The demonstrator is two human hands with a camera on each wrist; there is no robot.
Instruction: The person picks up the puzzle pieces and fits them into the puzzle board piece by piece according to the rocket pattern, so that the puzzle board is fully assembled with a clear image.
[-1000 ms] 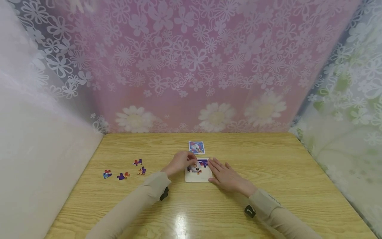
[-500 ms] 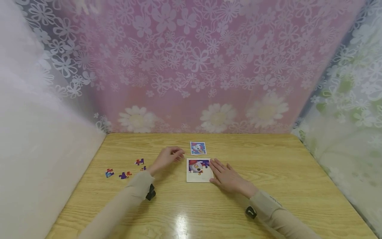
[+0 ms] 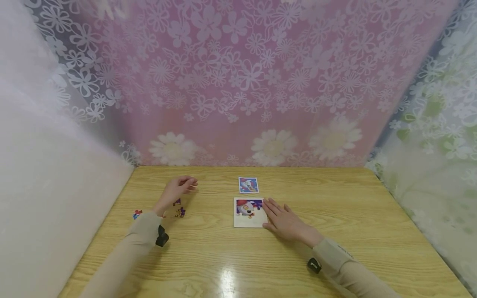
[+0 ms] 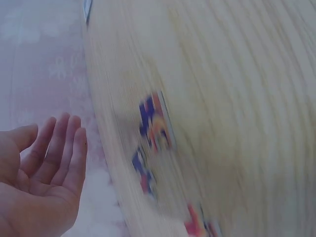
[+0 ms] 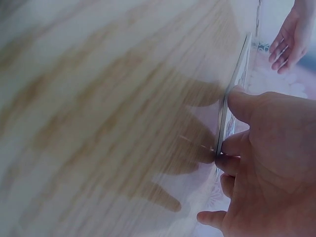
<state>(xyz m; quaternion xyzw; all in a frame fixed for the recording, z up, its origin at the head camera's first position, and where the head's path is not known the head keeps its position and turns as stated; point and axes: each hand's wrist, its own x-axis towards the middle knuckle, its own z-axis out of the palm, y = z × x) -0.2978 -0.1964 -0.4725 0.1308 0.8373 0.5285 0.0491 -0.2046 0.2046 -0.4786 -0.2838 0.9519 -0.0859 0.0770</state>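
My left hand [image 3: 175,193] is raised over the left part of the table, above loose jigsaw pieces. In the left wrist view its palm [image 4: 42,190] shows bare, with loosely bent fingers and nothing held. A purple and orange piece [image 4: 157,123] lies nearby, beside a blue and red one [image 4: 144,174]. My right hand [image 3: 285,219] rests at the right side of the white puzzle board [image 3: 244,223], fingers fairly straight on its edge. Fitted pieces [image 3: 244,207] form a white cartoon face across the board's upper part; the right fingers hide its right edge.
A small picture card [image 3: 248,185] with a similar cartoon face lies just behind the board. Another loose piece [image 3: 137,214] sits farther left, partly behind the left sleeve. A patterned curtain [image 3: 238,82] stands along the table's [image 3: 223,256] back edge.
My left hand has left the puzzle board and travelled left to the loose pieces. A red upper-left section shows on the board where the hand was. The right hand stays at the board.
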